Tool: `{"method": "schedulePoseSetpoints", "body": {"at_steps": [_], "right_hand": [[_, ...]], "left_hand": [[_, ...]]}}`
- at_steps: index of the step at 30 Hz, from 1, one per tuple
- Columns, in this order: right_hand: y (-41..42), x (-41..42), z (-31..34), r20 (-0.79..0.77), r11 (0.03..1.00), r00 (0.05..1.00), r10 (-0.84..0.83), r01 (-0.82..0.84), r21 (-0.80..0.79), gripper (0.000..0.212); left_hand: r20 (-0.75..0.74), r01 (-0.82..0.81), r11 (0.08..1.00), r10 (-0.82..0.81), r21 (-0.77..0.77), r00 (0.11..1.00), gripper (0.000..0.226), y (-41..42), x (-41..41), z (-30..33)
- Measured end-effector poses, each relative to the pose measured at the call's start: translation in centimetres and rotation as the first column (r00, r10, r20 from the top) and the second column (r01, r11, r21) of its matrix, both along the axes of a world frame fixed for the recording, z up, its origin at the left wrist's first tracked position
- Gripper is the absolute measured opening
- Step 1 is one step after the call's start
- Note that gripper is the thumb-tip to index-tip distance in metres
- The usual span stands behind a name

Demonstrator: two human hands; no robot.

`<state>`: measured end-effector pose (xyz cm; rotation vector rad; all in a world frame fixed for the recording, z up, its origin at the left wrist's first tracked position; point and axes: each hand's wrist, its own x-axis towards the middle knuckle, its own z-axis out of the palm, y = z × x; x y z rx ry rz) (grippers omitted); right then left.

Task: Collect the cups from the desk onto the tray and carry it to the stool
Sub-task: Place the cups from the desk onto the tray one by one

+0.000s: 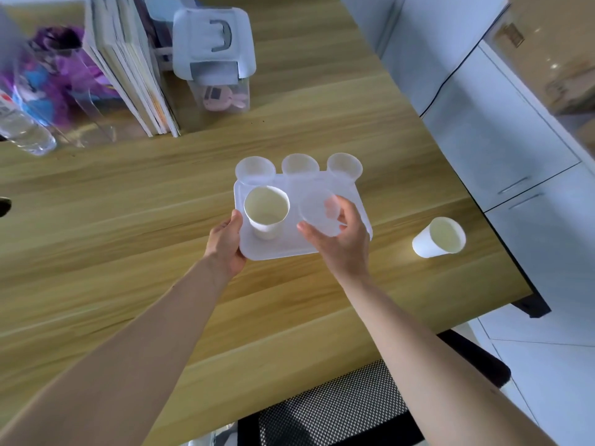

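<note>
Translucent white plastic, the tray (355,201) sits flat on the wooden desk (128,220), and your left hand (225,244) clamps its near left edge: thumb on top of the rim, the other fingers hidden beneath it. Your right hand (341,235) grasps a clear plastic cup (317,212) above the tray's right half; the cup tilts toward you, its mouth facing the camera. Your thumb (307,229) presses the rim's near lower side, and your fingertips (331,206) curl over the right side of the cup, showing blurred through its wall. You cannot tell whether the cup's base touches the tray. A white paper cup (266,211) stands upright on the tray's left half, just beside your left thumb but apart from it. Three more clear cups line the tray's far edge: the left clear cup (255,170), the middle clear cup (300,164) and the right clear cup (344,166); whether they stand on the tray or just behind it on the desk is unclear. A second paper cup (439,237) stands on the desk well to the right of the tray, near the desk's right edge, away from both hands. At the back of the desk are a row of books (128,66), a lidded clear container (214,56) and a water bottle (22,123). A mesh chair (338,407) shows below the desk's near edge, with white cabinets (483,130) to the right.
</note>
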<state>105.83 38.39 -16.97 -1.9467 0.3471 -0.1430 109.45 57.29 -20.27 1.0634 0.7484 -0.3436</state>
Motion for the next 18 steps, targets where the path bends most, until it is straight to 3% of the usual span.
{"method": "schedulePoseSetpoints", "body": {"at_steps": [12, 15, 18], "right_hand": [[0.6, -1.3, 0.0, -0.032, 0.999, 0.998, 0.046, -0.045, 0.002, 0.076], [0.0, -2.0, -0.2, -0.062, 1.0, 0.998, 0.025, -0.025, 0.005, 0.09], [-1.4, -3.3, -0.8, -0.051, 0.999, 0.998, -0.043, 0.044, 0.022, 0.09]], "left_hand": [[0.006, 0.05, 0.999, -0.05, 0.01, 0.999, 0.04, 0.8, -1.0, 0.2], [0.005, 0.05, 0.999, -0.05, 0.011, 0.999, 0.04, 1.0, -0.9, 0.1], [0.002, 0.04, 0.999, -0.04, 0.012, 0.999, 0.039, 1.0, -0.6, -0.2]]}}
